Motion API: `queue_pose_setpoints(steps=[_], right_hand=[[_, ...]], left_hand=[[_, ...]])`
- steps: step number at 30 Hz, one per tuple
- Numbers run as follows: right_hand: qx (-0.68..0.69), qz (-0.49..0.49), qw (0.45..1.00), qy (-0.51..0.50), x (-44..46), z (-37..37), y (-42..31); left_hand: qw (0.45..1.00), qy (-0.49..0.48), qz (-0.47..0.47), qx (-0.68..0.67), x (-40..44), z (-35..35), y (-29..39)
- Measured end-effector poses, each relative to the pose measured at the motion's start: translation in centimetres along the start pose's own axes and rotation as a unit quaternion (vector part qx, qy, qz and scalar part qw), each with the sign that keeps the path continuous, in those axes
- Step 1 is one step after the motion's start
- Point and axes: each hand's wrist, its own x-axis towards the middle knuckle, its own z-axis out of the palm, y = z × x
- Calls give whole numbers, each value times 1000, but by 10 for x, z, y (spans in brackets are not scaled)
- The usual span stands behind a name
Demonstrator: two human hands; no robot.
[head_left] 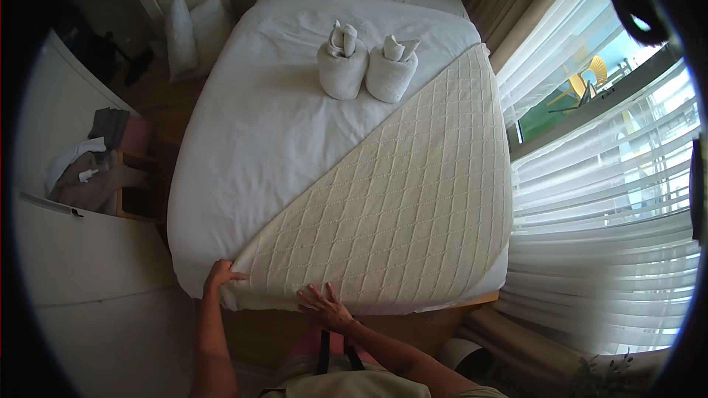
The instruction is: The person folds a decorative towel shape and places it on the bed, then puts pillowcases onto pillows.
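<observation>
A cream knitted blanket (383, 206) with a raised diamond pattern lies diagonally over the near right part of the bed. At its near left corner, my left hand (221, 274) is closed on the blanket's edge, with the thumb side showing and some fingers hidden. My right hand (328, 309) rests on the blanket's front edge, fingers spread. Under the blanket is a smooth white duvet (243, 140). Farther up the bed, a left rolled towel (342, 70) and a right rolled towel (391, 74) stand side by side, their tops folded into points.
White pillows (199, 37) lean by a door at the far left. A wooden chair (122, 184) holding cloths stands left of the bed. Sheer curtains (590, 250) hang along the right side. Near the bottom right are a round bin (468, 361) and a plant (605, 372).
</observation>
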Motion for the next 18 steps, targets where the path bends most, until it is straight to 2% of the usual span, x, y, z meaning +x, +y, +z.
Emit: queue_pose_setpoints(steps=[2,4,5,7,8,10,11,13,14,15,18], right_hand=[[1,-7,1000,-21,-1,-2,-12],[-64,6,997,-37,-8,1,-9],[-72,1,997,-34,-11,4,-5],[-63,-7,997,35,-20,21,3],[-71,-17,997,32,-23,25,4],[-95,6,995,11,-24,22,0],[-102,-8,995,5,-22,21,-3],[-68,37,997,-2,-13,21,-17],[-71,8,997,-18,-3,21,-26],[-63,18,998,-4,9,22,-35],[-39,13,999,16,69,24,-67]], left_hand=[[998,60,-18,23,-10,4,-14],[974,215,-10,66,-16,16,-32],[973,224,-8,61,-22,19,-36],[927,362,-22,101,-36,31,-35],[924,370,-26,92,-41,31,-39],[921,349,-97,143,-38,32,-55],[920,355,-107,131,-37,30,-64],[934,321,-85,135,-42,22,-88],[925,308,-99,200,-46,15,-96],[913,289,-114,264,-51,11,-105],[935,316,-73,144,-70,-2,-144]])
